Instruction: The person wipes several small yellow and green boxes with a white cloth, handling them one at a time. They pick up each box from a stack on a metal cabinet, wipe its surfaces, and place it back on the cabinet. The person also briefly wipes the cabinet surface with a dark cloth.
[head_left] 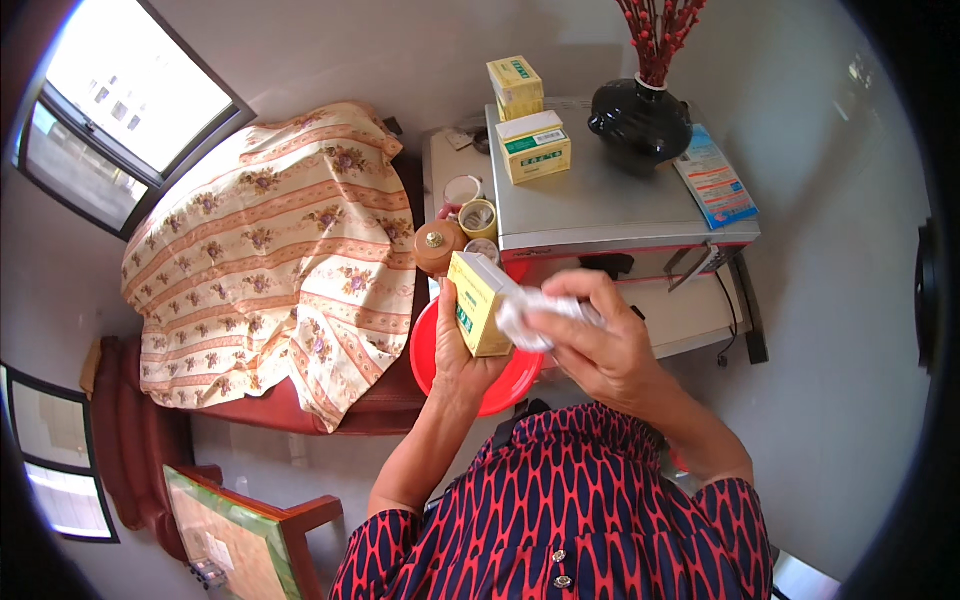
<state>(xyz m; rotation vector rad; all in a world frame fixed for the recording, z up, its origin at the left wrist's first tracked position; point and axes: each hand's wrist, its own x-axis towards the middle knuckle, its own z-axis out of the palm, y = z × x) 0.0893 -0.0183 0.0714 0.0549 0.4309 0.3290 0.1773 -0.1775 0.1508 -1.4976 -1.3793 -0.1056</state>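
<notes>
My left hand point(462, 368) holds a yellow carton point(474, 305) with green print upright, fingers wrapped round its lower part. In my right hand point(610, 350) is a bunched white cloth point(530, 318), pressed against the carton's right side. Whether it is fabric or paper I cannot make out. Beneath both hands is a red basin point(424, 355), its inside mostly hidden. Farther off, a yellow carton point(538, 158) stands at the left edge of a silver box-shaped appliance point(600, 212). Behind it another yellow carton point(515, 85) sits raised on something similar.
A black vase point(640, 125) with red-berried stems and a blue-and-white packet point(718, 178) are on the appliance. Left of it stand a brown lidded jar point(438, 243) and a yellow cup point(478, 217). Flowered cloth point(280, 250) covers a red sofa; a framed table point(235, 530) is lower left.
</notes>
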